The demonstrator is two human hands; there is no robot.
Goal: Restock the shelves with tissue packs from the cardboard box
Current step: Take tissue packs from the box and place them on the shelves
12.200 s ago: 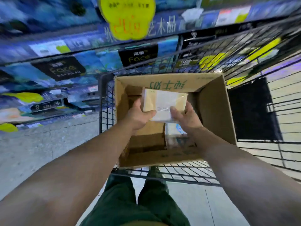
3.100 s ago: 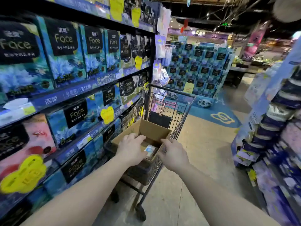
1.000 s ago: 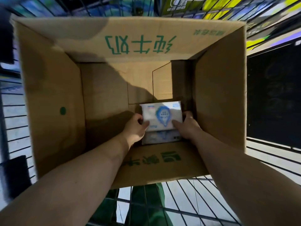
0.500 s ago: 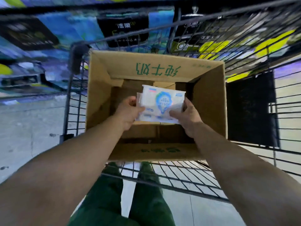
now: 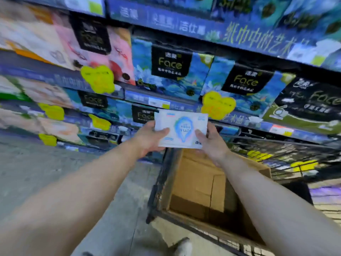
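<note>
White plastic with a blue emblem, the flat rectangular tissue pack [image 5: 181,129] hangs between both hands above the open brown cardboard box [image 5: 201,185] in the black wire cart [image 5: 156,183]. The left hand [image 5: 149,138] and right hand [image 5: 212,140] each pinch an end, thumbs on top. Motion blur smears the shelf [image 5: 158,102] labels; the box's floor lies in shadow.

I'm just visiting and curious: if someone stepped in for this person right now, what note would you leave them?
Left hand and right hand each grip an end of one tissue pack, held in the air in front of the shelves.
The box sits in the cart below; no packs show in the visible part.
Done: pack lifted out.
Left: set it on a shelf, then check the box for more.
</note>
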